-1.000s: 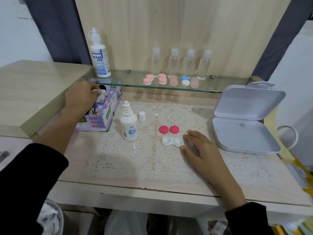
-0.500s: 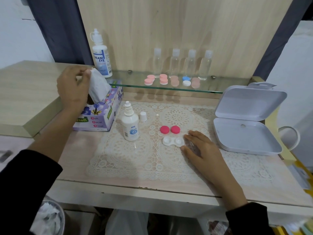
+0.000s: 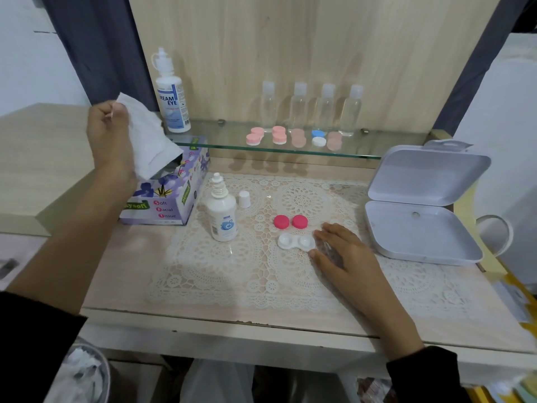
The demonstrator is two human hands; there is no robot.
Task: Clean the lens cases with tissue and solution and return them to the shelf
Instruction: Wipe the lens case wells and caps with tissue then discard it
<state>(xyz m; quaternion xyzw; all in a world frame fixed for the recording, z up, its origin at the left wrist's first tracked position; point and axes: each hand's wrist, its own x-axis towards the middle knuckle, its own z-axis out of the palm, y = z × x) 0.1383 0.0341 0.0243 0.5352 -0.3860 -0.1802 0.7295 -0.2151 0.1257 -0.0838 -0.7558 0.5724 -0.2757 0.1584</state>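
Observation:
My left hand point(image 3: 109, 141) is raised above the purple tissue box point(image 3: 171, 196), pinching a white tissue point(image 3: 148, 144) whose lower end still reaches into the box opening. A white lens case point(image 3: 295, 242) lies open on the lace mat, with its two pink caps point(image 3: 290, 221) just behind it. My right hand point(image 3: 340, 251) rests flat on the mat, fingertips touching the case's right side. An uncapped small solution bottle point(image 3: 223, 216) stands left of the case, its white cap point(image 3: 244, 199) beside it. Several closed lens cases point(image 3: 293, 137) sit on the glass shelf point(image 3: 363, 145).
A large solution bottle point(image 3: 172, 94) stands at the shelf's left end and several clear small bottles point(image 3: 312, 107) line its back. An open grey box point(image 3: 421, 216) sits at the right. A bin with used tissues point(image 3: 78, 376) is below left.
My left hand has lifted up from the tissue box, drawing a tissue out with it. My right hand has stayed on the mat beside the case.

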